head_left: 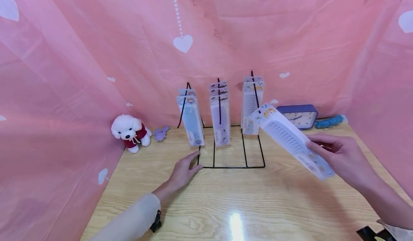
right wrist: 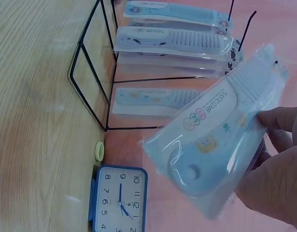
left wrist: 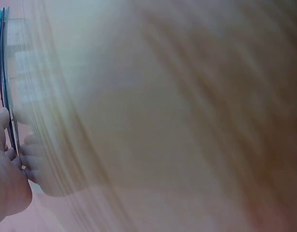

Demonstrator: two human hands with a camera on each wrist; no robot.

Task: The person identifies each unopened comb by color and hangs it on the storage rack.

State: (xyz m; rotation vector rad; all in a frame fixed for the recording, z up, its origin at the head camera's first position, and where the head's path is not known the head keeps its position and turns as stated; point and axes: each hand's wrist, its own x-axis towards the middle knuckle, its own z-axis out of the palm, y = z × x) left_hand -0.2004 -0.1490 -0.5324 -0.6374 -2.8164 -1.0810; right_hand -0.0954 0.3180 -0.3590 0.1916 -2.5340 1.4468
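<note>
Plush dog (head_left: 130,131) sits at the counter's (head_left: 206,205) far left corner, a small purple toy (head_left: 161,133) just beside it. Left hand (head_left: 184,170) rests left of centre, fingers (head_left: 193,158) straight and slightly spread, tips touching the front left corner of the black wire rack (head_left: 230,151). Packaged combs (head_left: 220,115) hang on the rack's three pegs. Right hand (head_left: 342,158) pinches one packaged comb (head_left: 290,138) by its lower end, held tilted above the counter's right side. Blue clock (head_left: 298,116) lies at the far right edge.
</note>
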